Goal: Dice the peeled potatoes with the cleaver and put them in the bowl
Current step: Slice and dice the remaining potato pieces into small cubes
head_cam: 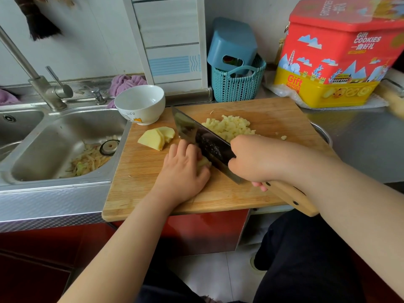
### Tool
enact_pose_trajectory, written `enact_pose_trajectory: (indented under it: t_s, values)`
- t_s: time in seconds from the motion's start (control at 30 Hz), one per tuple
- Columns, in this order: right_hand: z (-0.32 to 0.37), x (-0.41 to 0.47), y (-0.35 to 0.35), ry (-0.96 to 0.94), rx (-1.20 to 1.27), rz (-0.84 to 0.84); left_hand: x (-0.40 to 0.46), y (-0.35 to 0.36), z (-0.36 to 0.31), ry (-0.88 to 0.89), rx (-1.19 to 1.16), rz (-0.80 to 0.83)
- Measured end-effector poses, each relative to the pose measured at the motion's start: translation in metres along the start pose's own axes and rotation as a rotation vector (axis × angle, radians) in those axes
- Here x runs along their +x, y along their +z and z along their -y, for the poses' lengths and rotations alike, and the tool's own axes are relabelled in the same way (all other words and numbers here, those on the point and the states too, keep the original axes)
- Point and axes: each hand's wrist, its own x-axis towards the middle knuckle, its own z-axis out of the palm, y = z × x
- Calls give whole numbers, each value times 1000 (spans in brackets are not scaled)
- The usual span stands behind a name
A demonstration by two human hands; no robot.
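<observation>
Wooden board (153, 182) serves as the reference; it lies on the counter with its left edge overhanging the sink (54, 149).

Head view. Right hand (253, 158) is wrapped round the cleaver (203, 141) where blade meets wooden handle, fingers curled under, the handle running back beneath the wrist. The blade stands on its edge at mid-board, tip pointing to the far edge.

Left hand (183, 171) sits just left of the blade, fingers curled down over a potato piece (204, 163), pinning it to the board. Only a pale sliver of that piece shows between fingers and blade; the knuckles lie against the blade's flat.

Diced potato (229, 127) is heaped on the far side of the board, right of the blade. Potato slices (156, 137), stacked and leaning, lie on the far left part of the board.

White bowl (140, 103) stands at the board's far left corner, touching it; no potato is visible inside. Peelings (87, 160) lie in the sink.
</observation>
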Motion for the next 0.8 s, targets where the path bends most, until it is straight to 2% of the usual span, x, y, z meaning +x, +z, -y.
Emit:
enact_pose_trajectory:
  t_s: [0.17, 0.27, 0.47, 0.8]
  values:
    - [-18, 4, -3, 32, 191, -52, -4, -3, 1, 21, -53, -66]
    - [-24, -2, -2, 25, 243, -107, -5, -5, 2, 17, -83, -53]
    - [-19, -19, -5, -22, 136, -133, -4, -4, 2, 19, -77, -29]
    - [-1, -12, -5, -34, 30, -31, -3, 0, 3, 36, -17, -42]
